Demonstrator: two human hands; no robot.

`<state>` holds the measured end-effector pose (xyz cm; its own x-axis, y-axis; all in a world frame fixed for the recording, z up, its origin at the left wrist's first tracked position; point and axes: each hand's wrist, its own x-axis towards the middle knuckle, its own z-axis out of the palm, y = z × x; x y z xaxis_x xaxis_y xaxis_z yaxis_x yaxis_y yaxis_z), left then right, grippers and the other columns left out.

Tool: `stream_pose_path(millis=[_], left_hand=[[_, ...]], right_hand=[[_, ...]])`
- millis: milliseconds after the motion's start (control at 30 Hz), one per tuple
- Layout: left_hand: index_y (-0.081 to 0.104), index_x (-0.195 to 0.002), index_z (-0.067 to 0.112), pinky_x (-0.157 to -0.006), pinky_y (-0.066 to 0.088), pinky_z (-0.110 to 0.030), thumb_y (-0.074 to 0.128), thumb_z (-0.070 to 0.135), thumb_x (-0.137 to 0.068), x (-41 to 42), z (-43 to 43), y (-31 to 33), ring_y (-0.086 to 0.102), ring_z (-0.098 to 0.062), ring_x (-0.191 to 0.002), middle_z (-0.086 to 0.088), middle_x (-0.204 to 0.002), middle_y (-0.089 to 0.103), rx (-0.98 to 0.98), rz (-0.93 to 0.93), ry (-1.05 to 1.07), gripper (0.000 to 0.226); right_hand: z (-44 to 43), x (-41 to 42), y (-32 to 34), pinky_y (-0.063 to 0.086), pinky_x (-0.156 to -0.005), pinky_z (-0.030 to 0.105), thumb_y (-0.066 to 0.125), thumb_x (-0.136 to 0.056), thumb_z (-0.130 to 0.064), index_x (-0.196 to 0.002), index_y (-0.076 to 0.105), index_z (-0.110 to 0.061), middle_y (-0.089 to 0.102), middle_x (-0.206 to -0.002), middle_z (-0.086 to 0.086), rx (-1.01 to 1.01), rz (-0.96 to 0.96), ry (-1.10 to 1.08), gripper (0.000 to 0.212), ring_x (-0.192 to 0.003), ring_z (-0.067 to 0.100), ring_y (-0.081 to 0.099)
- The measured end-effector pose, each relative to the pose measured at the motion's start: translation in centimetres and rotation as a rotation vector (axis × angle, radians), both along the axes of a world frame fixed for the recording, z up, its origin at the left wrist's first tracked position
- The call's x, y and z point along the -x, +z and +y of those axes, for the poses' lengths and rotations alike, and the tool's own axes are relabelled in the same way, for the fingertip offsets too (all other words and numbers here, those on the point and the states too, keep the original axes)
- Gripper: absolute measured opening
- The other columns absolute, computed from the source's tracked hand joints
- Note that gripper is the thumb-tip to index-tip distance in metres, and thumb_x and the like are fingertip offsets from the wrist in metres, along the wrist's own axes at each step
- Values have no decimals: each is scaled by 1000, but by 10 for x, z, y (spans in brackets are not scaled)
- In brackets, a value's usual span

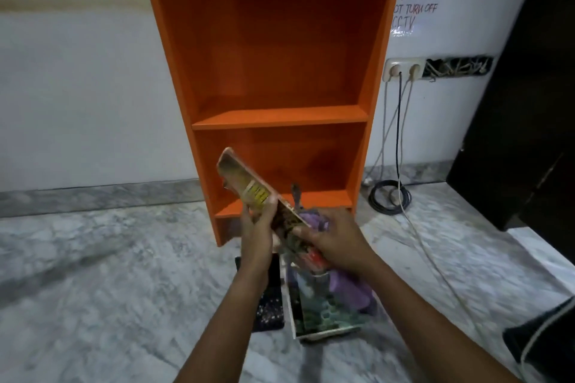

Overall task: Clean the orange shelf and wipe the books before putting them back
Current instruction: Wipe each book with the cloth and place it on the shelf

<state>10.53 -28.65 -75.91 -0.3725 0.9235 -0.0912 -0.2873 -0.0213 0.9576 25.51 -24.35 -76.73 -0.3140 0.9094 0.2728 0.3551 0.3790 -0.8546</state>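
Observation:
The orange shelf [270, 50] stands against the white wall with nothing on its boards. In front of its lowest board I hold a thin book [249, 183] tilted, its top end up and to the left. My left hand [259, 227] grips the book's lower left edge. My right hand [334, 241] holds the book's lower end together with a purple cloth [314, 221] bunched against the cover. Below my hands a colourful book [320, 308] and a dark book [269, 298] lie on the marble floor.
A wall socket [403, 70] right of the shelf has cables hanging to a black coil [390, 197] on the floor. A dark cabinet [522, 121] stands at the right. A dark-clad leg [547, 342] shows at the lower right corner.

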Motion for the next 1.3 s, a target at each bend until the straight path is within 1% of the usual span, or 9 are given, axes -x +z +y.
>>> stream_pose_path(millis=[133, 333, 433, 567, 667, 767, 967, 1100, 1300], left_hand=[[69, -105, 9, -71, 56, -38, 71, 50, -83, 3, 7, 9, 70, -30, -86, -12, -89, 70, -25, -319, -46, 47], [66, -126, 6, -85, 55, -43, 41, 44, -104, 7, -6, 16, 73, -33, -101, -18, -112, 74, 17, -417, -181, 50], [69, -119, 5, -98, 50, -50, 39, 42, -104, 6, -16, 23, 68, -40, -112, -24, -121, 69, 22, -344, -286, 49], [61, -124, 3, -95, 51, -56, 36, 39, -105, 8, -20, 50, 70, -43, -106, -25, -113, 72, 30, -208, -365, 47], [60, -114, 1, -89, 52, -55, 36, 37, -106, 16, -10, 83, 75, -37, -89, -22, -92, 76, -2, -106, -397, 44], [62, -106, 4, -95, 52, -57, 47, 41, -102, 33, 9, 122, 74, -37, -85, -19, -90, 75, 1, 51, -431, 40], [60, -115, 17, -71, 59, -37, 66, 46, -84, 87, 41, 176, 75, -21, -81, -9, -97, 74, 155, 619, -588, 43], [54, -132, 17, -81, 62, -44, 69, 5, -90, 108, 54, 181, 71, -28, -108, -13, -125, 68, 99, 605, -661, 46], [55, -125, 14, -75, 63, -47, 63, -3, -92, 110, 80, 199, 74, -30, -99, -17, -113, 72, -124, 659, -466, 38]], right_hand=[[-30, 30, -6, 51, -83, 33, 64, -87, -39, -120, 70, -28, 70, -118, -8, -326, -306, 54, 35, -106, 17, 64], [-36, 37, -20, 6, -126, 42, 39, -106, -47, -147, 33, -54, 19, -165, -14, -59, -133, 83, 42, -150, 0, 0], [-19, 30, -16, 29, -119, 51, 38, -103, -57, -143, 35, -62, 42, -156, -11, 68, 63, -69, 40, -148, 19, 32], [12, 6, 3, 56, -68, 32, 44, -106, -42, -129, 57, -38, 72, -81, 11, 328, 360, -155, 27, -73, 23, 69], [28, -13, 19, 53, -102, 48, 54, -101, -48, -122, 66, -20, 71, -121, 20, 549, 519, 10, 37, -112, 35, 69], [42, -15, 43, 59, -88, 28, 49, -105, -28, -110, 66, -21, 79, -98, -7, 506, 573, 87, 19, -92, 6, 74], [81, -9, 97, 57, -95, 51, 72, -92, -22, -127, 66, -15, 74, -117, 17, 344, 748, -73, 37, -109, 35, 71], [103, -3, 145, 62, -71, 35, 68, -95, -17, -126, 64, -11, 76, -107, 12, 184, 760, -137, 32, -92, 25, 75], [134, 11, 186, 56, -68, 30, 68, -96, -15, -110, 66, -17, 73, -98, 7, 97, 731, -208, 15, -87, 22, 69]])
